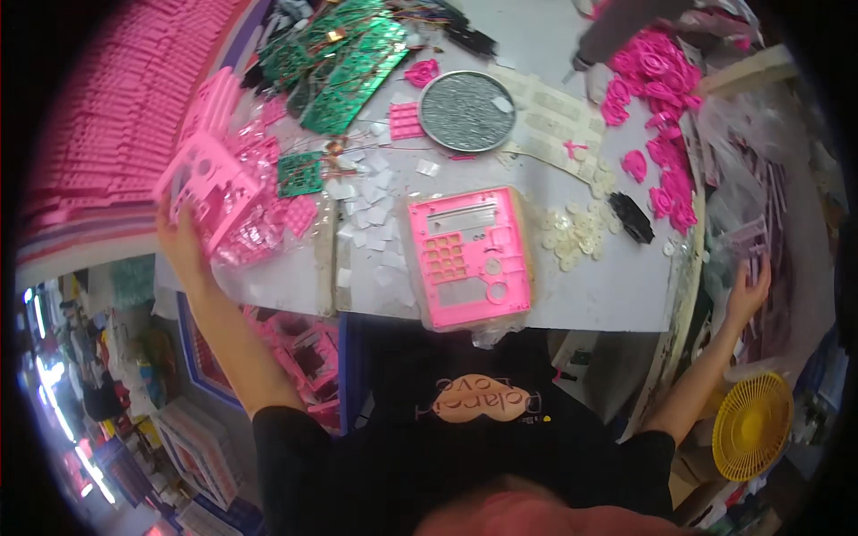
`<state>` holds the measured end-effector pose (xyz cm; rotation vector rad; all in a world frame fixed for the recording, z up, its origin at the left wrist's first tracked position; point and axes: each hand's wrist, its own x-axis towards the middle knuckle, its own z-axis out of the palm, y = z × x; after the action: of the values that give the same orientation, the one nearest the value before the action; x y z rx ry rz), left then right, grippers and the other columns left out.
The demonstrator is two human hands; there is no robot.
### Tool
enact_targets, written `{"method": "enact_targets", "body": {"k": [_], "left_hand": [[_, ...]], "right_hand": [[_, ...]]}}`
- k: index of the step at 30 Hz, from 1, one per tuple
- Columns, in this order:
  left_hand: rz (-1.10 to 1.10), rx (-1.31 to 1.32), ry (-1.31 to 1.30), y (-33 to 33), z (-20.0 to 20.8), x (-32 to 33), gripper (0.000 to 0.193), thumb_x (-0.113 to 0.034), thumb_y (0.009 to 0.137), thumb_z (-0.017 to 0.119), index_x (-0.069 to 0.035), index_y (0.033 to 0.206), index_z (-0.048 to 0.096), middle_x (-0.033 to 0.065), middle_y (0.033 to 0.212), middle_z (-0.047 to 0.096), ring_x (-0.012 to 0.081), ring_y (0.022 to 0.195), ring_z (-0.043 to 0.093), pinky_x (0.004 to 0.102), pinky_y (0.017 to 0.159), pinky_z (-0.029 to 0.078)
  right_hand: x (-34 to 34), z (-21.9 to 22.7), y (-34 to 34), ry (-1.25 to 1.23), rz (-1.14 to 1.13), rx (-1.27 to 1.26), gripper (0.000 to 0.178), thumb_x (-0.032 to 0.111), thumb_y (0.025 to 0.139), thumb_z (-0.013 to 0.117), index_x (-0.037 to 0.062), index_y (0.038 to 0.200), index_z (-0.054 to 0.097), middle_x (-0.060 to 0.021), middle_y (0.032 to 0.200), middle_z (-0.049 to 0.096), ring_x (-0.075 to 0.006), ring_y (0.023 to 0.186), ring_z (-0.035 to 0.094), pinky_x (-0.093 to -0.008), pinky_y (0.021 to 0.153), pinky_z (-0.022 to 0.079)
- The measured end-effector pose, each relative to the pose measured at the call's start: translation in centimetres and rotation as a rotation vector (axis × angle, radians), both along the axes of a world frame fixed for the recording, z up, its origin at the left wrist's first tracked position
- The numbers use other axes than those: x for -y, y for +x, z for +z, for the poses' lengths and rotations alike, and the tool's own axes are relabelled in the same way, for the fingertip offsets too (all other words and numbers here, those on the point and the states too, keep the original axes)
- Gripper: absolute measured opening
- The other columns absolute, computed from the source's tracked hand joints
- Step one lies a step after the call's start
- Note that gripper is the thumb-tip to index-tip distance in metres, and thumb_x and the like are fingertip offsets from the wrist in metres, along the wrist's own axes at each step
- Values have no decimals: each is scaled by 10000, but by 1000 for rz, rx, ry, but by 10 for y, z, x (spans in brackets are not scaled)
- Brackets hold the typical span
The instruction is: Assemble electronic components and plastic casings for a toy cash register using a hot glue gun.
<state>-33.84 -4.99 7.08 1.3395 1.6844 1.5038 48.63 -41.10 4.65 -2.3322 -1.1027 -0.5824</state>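
My left hand (pixel 185 246) is closed on the lower edge of a pink plastic casing panel (pixel 214 154), holding it tilted at the left of the table beside a heap of wrapped pink parts (pixel 255 228). Far to the right, my right hand (pixel 749 290) has its fingers closed on a pale lilac plastic part (pixel 753 239), among similar long pieces in a clear bag (pixel 728 143). Between my arms, near the table's front edge, lies another pink casing panel (pixel 480 250) with keypad openings and round holes. It rests on a wrapped block.
Behind the middle panel stands a round tin of small metal pieces (pixel 465 112). Green circuit boards (pixel 357 71) with wires lie at the back left. White paper bits (pixel 366 201), cream discs (pixel 572 234) and pink coiled parts (pixel 657 80) are spread about. A yellow basket (pixel 753 424) is low right.
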Motion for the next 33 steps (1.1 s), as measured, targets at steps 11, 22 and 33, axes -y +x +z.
{"method": "enact_targets", "body": {"k": [11, 22, 33], "left_hand": [[-90, 195, -103, -42, -7, -116, 491, -85, 910, 648, 14, 1374, 522, 150, 1178, 634, 258, 1065, 617, 384, 882, 522], [-519, -1248, -117, 102, -21, 49, 296, -225, 773, 721, -65, 1019, 680, 121, 1001, 608, 295, 974, 610, 453, 841, 473], [-691, -727, 124, 145, -24, 105, 302, -32, 693, 736, -63, 973, 626, 106, 980, 616, 319, 859, 633, 405, 710, 506]], "right_hand": [[-114, 48, -194, -95, 738, -344, 155, -24, 937, 606, -29, 1070, 686, -133, 1055, 700, -215, 969, 667, -292, 849, 501], [-98, 70, -230, -210, 848, -402, 121, -85, 846, 638, -44, 957, 665, -133, 857, 671, -242, 750, 628, -316, 713, 476], [-140, 33, -320, -57, 976, -887, 146, 4, 850, 694, -13, 996, 690, -97, 808, 681, -152, 689, 624, -289, 599, 472]]}}
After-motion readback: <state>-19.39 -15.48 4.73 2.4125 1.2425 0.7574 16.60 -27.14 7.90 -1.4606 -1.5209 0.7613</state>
